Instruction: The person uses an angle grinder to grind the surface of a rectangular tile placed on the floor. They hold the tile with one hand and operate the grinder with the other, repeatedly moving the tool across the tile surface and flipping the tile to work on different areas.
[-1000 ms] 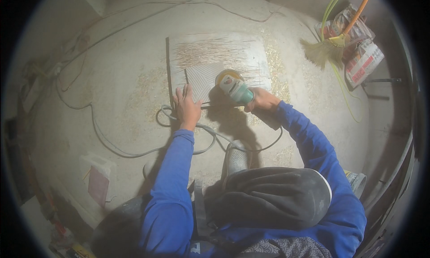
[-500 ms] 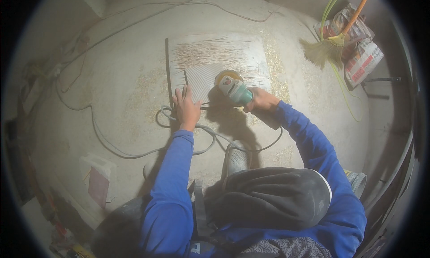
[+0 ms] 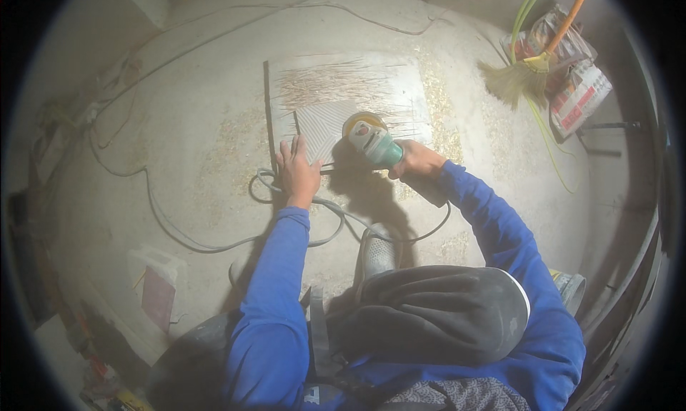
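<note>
My right hand (image 3: 420, 159) grips an angle grinder (image 3: 375, 142) with a teal body and a grey head. Its round disc guard sits over the right side of a ridged grey tile piece (image 3: 323, 125); whether the disc touches the tile cannot be told. My left hand (image 3: 298, 169) lies with fingers stretched out, the fingertips at the tile's left near edge. Beneath the tile is a pale square board (image 3: 400, 89), its far part scored with many thin reddish cut lines. A dark shadow falls below the grinder.
A grey cord (image 3: 207, 249) loops across the dusty floor near my left hand and my shoe (image 3: 379, 254). A straw broom (image 3: 525, 75) with an orange handle leans by printed bags (image 3: 579, 100) at the far right. At the left stands a pale block (image 3: 158, 282).
</note>
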`<state>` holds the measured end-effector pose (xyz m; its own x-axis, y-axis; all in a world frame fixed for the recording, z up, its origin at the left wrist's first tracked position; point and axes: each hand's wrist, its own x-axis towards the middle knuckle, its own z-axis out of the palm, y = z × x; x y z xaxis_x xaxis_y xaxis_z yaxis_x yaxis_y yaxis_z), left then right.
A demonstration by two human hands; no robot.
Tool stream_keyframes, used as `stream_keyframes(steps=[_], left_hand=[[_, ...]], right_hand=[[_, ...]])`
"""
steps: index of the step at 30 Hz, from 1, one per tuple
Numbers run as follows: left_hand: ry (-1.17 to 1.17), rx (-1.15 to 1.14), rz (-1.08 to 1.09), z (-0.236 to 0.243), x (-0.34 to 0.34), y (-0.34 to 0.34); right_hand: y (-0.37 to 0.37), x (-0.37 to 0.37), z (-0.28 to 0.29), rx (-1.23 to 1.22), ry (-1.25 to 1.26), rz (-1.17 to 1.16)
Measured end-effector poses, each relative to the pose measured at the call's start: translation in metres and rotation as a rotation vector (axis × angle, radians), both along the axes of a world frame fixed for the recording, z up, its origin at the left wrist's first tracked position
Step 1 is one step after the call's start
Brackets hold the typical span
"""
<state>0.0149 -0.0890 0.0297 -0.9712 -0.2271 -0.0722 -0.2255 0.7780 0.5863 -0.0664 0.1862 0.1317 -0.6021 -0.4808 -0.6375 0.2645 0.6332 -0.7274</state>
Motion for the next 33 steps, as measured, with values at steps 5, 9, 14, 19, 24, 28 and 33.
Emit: stream_keyframes(steps=[5, 9, 14, 19, 24, 28, 33], left_hand=[[-0.010, -0.002, 0.006, -0.001, 0.000, -0.002], [-0.007, 0.000, 0.004, 0.002, 0.000, -0.003], [-0.028, 0.010, 0.018, 0.006, 0.000, -0.005], [-0.021, -0.010, -0.001, 0.002, -0.001, -0.008], [-0.008, -0.006, 0.004, -0.001, -0.001, -0.010], [-0.011, -0.004, 0.005, -0.001, -0.002, -0.012], [-0.024, -0.007, 0.014, -0.001, -0.002, -0.014]], right_hand=[[0.000, -0.003, -0.002, 0.017, 0.017, 0.009], [-0.002, -0.003, 0.000, -0.025, 0.025, 0.010], [-0.010, -0.004, -0.001, 0.017, 0.030, 0.052], [-0.008, -0.006, 0.000, 0.072, -0.021, -0.006], [-0.008, -0.003, 0.000, 0.008, 0.035, 0.010], [-0.014, -0.002, -0.005, -0.082, 0.023, 0.022], [-0.014, -0.006, -0.004, 0.045, 0.075, 0.045]])
